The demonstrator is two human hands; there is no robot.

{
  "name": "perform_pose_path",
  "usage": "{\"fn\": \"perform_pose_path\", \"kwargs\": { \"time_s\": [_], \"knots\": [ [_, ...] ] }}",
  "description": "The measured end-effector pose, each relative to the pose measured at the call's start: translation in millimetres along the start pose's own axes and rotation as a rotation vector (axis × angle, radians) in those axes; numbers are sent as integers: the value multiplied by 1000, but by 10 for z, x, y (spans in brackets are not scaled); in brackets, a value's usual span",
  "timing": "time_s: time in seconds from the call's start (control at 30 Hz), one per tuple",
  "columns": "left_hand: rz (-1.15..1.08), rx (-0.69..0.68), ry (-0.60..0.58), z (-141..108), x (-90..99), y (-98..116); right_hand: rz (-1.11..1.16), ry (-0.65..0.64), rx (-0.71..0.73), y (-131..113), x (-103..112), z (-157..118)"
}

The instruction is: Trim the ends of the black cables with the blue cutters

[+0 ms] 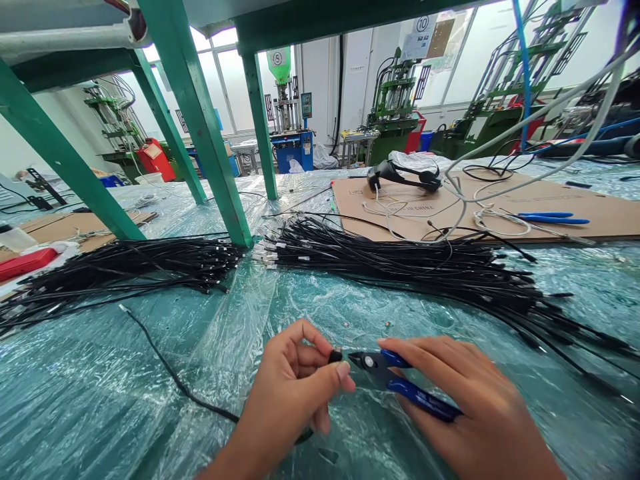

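Between thumb and forefinger, my left hand (293, 383) pinches the black connector end (335, 357) of a cable. The black cable (167, 367) runs out to the left past my wrist, and its other end, with a light tip, lies on the plastic-covered table. My right hand (465, 393) is wrapped round the blue handles of flush cutters (390, 377). Their dark jaws point left, close beside the connector end; whether they touch it I cannot tell. Part of the cable is hidden under my left hand.
Black cable bundles lie behind my hands, one to the right (400, 257) and one to the left (135, 267). Green posts (207, 133) rise from the table (240, 333). A cardboard sheet (550, 200) carries a dark headset (405, 177) and blue-handled pliers (553, 219).
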State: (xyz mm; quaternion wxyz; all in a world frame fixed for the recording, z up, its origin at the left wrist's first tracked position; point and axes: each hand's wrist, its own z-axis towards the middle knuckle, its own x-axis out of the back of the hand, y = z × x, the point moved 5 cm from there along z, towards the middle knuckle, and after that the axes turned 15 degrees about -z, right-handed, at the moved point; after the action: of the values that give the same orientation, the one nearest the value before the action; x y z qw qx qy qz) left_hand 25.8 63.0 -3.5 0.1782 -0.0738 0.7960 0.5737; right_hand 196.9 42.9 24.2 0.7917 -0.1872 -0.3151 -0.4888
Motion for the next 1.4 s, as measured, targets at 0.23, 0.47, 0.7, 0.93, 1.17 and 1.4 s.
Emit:
{"fn": "perform_pose_path", "kwargs": {
  "time_s": [0.23,0.47,0.7,0.93,1.17,1.4],
  "knots": [
    [-49,38,-37,22,12,-22,-3,0,3,0,-1,-4],
    [-43,42,-35,20,26,-38,-15,0,18,-8,-3,-5],
    [-9,40,-25,3,12,-24,-27,5,32,-24,18,7],
    [47,10,13,2,-3,-9,-25,-11,46,-11,1,-10],
    [144,-112,49,-41,0,25,6,-10,69,-41,-5,-37],
    [345,-303,105,-63,46,43,-39,29,41,-47,4,-26]
  ]
}}
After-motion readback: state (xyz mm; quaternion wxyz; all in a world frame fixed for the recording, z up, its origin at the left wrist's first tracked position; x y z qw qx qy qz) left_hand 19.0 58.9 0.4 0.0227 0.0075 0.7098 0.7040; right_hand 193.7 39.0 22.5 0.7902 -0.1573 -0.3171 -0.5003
